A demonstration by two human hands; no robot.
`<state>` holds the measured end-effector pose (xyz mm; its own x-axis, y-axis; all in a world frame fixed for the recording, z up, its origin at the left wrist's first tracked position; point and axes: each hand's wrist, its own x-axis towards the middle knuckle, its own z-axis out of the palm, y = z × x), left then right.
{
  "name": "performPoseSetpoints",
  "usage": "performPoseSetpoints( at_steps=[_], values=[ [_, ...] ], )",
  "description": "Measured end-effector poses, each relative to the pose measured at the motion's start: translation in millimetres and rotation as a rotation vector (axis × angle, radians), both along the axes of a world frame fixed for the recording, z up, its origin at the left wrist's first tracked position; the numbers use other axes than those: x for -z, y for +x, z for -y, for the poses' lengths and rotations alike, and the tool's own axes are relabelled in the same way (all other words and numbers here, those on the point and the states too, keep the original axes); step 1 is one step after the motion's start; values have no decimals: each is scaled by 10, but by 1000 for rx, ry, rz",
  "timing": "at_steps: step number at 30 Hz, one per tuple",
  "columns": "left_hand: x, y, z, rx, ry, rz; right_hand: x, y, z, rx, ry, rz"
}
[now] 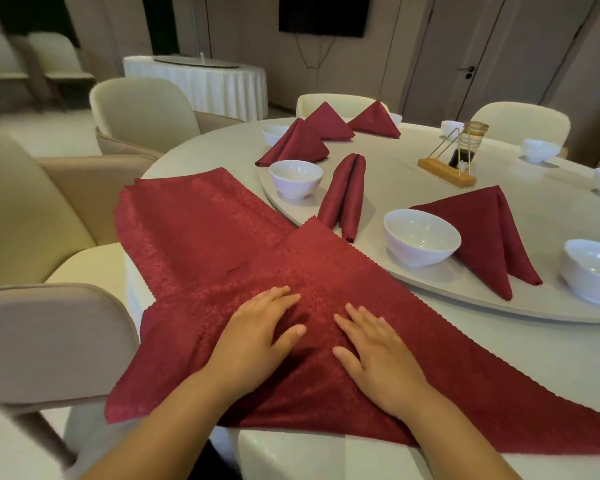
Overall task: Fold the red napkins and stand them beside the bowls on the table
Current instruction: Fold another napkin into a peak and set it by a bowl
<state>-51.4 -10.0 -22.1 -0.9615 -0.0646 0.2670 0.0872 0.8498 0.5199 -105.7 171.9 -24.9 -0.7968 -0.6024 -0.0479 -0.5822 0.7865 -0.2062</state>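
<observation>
Both hands lie flat on a red napkin (326, 268) spread at the near edge of the table (551, 358). The left hand (257, 336) presses near its middle, fingers straight and close together, thumb out. The right hand (374, 355) lies just beside it, fingers straight and slightly fanned. Neither grips the cloth. The napkin forms a wide triangle whose tip points to twelve o'clock and reaches the rim of the turntable (465, 299). At eleven o'clock from the hands, more flat red cloth (194, 216) lies spread, partly under the triangle. At two o'clock, on the turntable, a white bowl (421, 237) stands with a folded napkin (482, 230) upright just beside it. At twelve o'clock a rolled napkin (345, 195) lies beside a second bowl (296, 178). Farther along twelve o'clock, three peaked napkins (295, 143) stand close together. At one o'clock sits a wooden holder (447, 168).
</observation>
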Motion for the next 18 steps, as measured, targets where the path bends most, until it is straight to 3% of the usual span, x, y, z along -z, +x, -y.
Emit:
performPoseSetpoints(
  at_steps=[5,13,18],
  values=[
    [85,406,541,-260,191,-228,-5,-16,16,6,42,-27],
    [307,772,1015,-651,625,73,-21,-15,31,5,108,-18],
    [291,920,1055,-481,755,293,-32,-17,27,8,110,-17]
  ],
)
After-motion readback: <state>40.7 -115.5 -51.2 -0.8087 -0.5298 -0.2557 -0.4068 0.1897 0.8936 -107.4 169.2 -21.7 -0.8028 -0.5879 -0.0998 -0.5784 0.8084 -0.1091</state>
